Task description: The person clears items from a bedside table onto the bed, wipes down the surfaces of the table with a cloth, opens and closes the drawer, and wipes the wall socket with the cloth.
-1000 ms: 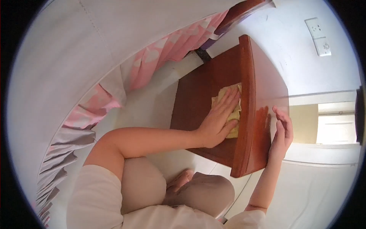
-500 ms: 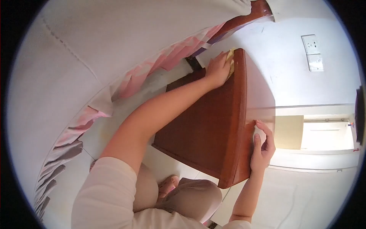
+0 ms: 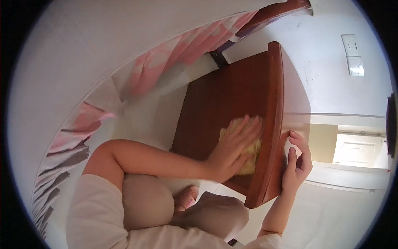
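A yellow cloth [image 3: 249, 163] lies against the dark side panel of a reddish-brown wooden cabinet [image 3: 224, 93]. My left hand [image 3: 233, 151] presses flat on the cloth with its fingers spread, slightly blurred. Part of the cloth shows around the fingers and below the thumb. My right hand [image 3: 298, 166] rests by the cabinet's glossy top face, near its lower right edge. Its fingers are loosely curved, the thumb stands apart from them, and nothing is seen in it.
A bed with a pale cover [image 3: 95, 41] and a pink and grey skirt [image 3: 153, 62] runs along the left. Wall sockets [image 3: 352, 56] are at the upper right, above a bright doorway [image 3: 358, 149]. My bent knees are just below the cabinet.
My left hand and the cloth have moved from the panel's upper corner down to its lower part; a second ago they were around its middle. My right hand stays by the top face.
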Demonstrator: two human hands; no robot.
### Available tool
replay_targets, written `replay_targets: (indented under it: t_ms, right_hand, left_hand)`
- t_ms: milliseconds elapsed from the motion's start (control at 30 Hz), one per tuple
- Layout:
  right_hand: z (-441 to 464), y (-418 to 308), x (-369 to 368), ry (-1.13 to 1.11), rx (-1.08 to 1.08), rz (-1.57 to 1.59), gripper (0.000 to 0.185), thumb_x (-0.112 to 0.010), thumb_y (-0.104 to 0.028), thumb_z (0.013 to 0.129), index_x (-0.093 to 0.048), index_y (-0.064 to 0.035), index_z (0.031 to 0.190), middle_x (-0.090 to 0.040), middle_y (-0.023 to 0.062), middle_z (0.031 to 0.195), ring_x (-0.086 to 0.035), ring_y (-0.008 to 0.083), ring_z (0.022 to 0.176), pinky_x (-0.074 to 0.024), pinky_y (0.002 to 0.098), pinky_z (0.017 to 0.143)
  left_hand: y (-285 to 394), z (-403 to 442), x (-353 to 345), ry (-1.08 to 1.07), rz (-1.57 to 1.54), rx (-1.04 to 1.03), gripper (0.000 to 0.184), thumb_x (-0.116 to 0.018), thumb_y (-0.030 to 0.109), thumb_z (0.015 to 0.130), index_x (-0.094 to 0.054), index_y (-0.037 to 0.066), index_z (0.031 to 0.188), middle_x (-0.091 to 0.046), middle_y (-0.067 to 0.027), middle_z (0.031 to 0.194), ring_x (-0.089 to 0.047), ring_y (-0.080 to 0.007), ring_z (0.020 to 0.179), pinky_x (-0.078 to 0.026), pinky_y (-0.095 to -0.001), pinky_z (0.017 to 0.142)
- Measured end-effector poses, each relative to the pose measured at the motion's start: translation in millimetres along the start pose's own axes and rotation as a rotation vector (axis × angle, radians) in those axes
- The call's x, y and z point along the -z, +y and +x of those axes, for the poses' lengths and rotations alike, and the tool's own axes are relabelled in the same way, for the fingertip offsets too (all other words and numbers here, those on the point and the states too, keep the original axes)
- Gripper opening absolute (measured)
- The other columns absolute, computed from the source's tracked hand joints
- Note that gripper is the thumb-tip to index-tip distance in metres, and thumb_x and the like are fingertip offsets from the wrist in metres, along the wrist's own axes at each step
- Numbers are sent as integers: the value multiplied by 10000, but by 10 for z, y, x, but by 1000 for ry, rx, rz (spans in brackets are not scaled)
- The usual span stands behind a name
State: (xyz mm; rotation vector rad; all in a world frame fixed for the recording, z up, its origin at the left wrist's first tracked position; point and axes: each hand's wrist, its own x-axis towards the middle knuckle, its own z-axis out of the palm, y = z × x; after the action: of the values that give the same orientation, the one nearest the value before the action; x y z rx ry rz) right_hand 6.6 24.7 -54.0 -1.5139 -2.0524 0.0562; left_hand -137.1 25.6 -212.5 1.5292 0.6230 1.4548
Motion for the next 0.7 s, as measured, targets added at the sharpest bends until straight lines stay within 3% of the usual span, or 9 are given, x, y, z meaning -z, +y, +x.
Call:
replay_targets:
  t_ms: [133, 300, 400, 467, 533, 600, 633, 700]
  right_hand:
    - [16, -34, 17, -33, -5, -25, 215, -526, 79, 878, -675, 11, 1017, -679, 151, 1132, -619, 291, 1121, -447, 379, 1006]
    - [47, -19, 22, -52, 22, -66, 208, -542, 69, 878, -685, 2, 1013, -677, 148, 1134, -624, 278, 1097, -463, 370, 983]
    - [35, -34, 33, -60, -18, -35, 207, -542, 66, 882, -684, 4, 1019, -675, 143, 1142, -617, 270, 1106, -458, 365, 989]
    - [29, -30, 21, -45, -8, -38, 209, -539, 63, 887, -682, 7, 1027, -674, 143, 1147, -610, 265, 1118, -448, 363, 999]
    - [18, -24, 20, -49, -5, -46, 209, -535, 62, 889, -680, 9, 1030, -672, 143, 1150, -608, 265, 1122, -441, 363, 1005]
    - [0, -34, 26, -52, -8, -55, 209, -532, 61, 892, -678, 11, 1032, -671, 143, 1153, -605, 265, 1127, -433, 363, 1012]
    - [-3, -40, 25, -56, -12, -54, 209, -528, 61, 894, -676, 12, 1034, -668, 144, 1156, -602, 267, 1133, -430, 364, 1015]
    - [5, -34, 22, -64, -9, -20, 210, -522, 63, 897, -669, 14, 1039, -662, 146, 1162, -593, 276, 1150, -419, 369, 1026]
  left_hand:
    - [-713, 1048, 99, 351, 38, 86, 635, -471, 95, 949, -242, 83, 1541, -253, -176, 1584, -203, -404, 1459, -183, -488, 1188]
    - [-1357, 1800, 364, 312, -76, 62, 584, -442, 151, 992, -247, 127, 1542, -295, -203, 1554, -280, -412, 1417, -235, -450, 1171]
    - [-1279, 1456, 240, 355, -47, -26, 577, -420, 138, 997, -237, 129, 1544, -288, -215, 1553, -258, -406, 1434, -216, -454, 1178]
    - [-908, 872, 136, 309, 78, -72, 597, -375, 32, 958, -207, 16, 1531, -265, -224, 1562, -210, -404, 1459, -137, -459, 1209]
    - [-479, 298, 39, 167, 22, 0, 693, -396, -32, 876, -202, 16, 1539, -190, -215, 1597, -121, -427, 1481, -90, -469, 1217]
    - [-138, -274, -56, -105, 95, 19, 758, -448, -5, 848, -166, 13, 1552, -110, -193, 1624, -29, -426, 1497, -54, -528, 1206]
    - [-53, -384, 31, -149, -62, -85, 789, -461, 5, 839, -148, 37, 1563, -91, -182, 1630, -2, -418, 1502, -47, -525, 1206]
    - [-77, -458, 37, -157, -88, -75, 796, -467, 12, 840, -142, 43, 1566, -82, -178, 1633, 3, -412, 1503, -45, -523, 1206]
